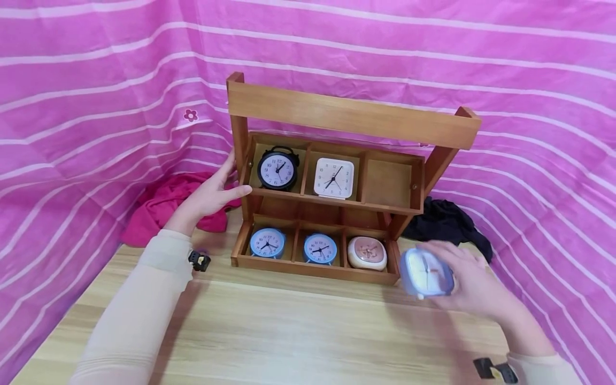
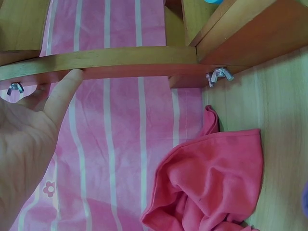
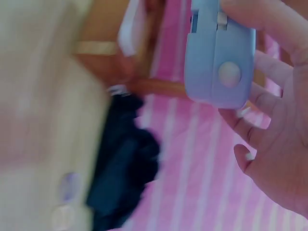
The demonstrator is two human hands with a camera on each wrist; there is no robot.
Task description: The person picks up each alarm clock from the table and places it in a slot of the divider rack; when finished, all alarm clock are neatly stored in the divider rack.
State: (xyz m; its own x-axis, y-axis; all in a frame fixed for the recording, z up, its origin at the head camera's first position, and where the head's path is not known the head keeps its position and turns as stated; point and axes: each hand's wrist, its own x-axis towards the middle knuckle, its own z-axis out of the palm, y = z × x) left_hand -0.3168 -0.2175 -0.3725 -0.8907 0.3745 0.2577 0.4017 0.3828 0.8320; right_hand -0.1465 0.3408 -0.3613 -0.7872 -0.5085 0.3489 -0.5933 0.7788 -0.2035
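pale blue square clock (image 1: 426, 272) sits in the right hand (image 1: 474, 289), out over the desk (image 1: 289, 331) near its right edge, just off the right front corner of the wooden rack (image 1: 353, 115). the fingers (image 3: 269, 19) curl around its casing, and the wrist view shows its back with a round knob, though that picture is blurred.

the left hand (image 1: 212, 195) rests against the rack's left upright, fingers straight and relaxed, thumb (image 2: 62, 96) laid along the edge of the upper shelf beside a wing nut (image 2: 219, 75).

the rack stands at the far side of the desk, against the pink striped cloth (image 1: 96, 80). its upper shelf has three compartments: a black round clock (image 1: 277, 169) in the left one, a white square clock (image 1: 334, 178) in the middle, the right one bare. the lower shelf holds a blue round clock (image 1: 267, 243) on the left, a second blue round clock (image 1: 320, 248) in the middle, and a pinkish rounded clock (image 1: 367, 253) on the right, nearest the held clock.

a red cloth (image 1: 166, 206) lies crumpled at the desk's far left corner, behind the left hand. a dark cloth (image 1: 447, 224) lies bunched at the far right corner, just behind the right hand and beside the rack's right leg.
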